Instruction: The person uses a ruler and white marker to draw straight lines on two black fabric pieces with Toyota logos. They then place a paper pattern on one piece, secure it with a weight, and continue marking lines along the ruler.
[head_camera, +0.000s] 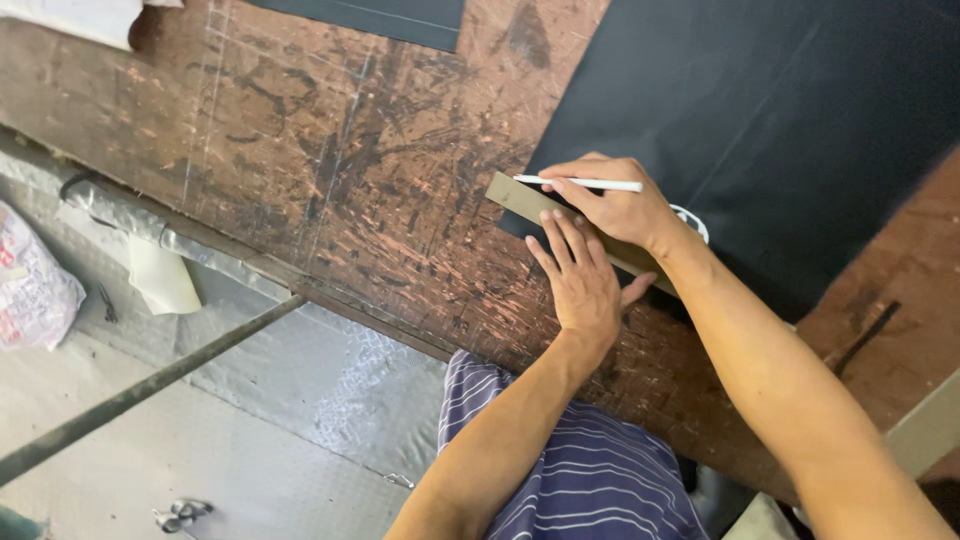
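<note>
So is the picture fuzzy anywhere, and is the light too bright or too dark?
Head view: mostly sharp, with the scratches on the wooden table crisp; soft, even light, no hard shadows; the black fabric is so dark it shows almost no detail; the right hand holding the white marking pencil and the left hand pressing the tan ruler are clear; the silvery floor looks slightly shiny.

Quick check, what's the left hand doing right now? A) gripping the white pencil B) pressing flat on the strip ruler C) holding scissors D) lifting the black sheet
B: the left hand lies palm down, fingers spread, on the tan ruler at the edge of the black sheet, while the right hand holds the white pencil.
</note>
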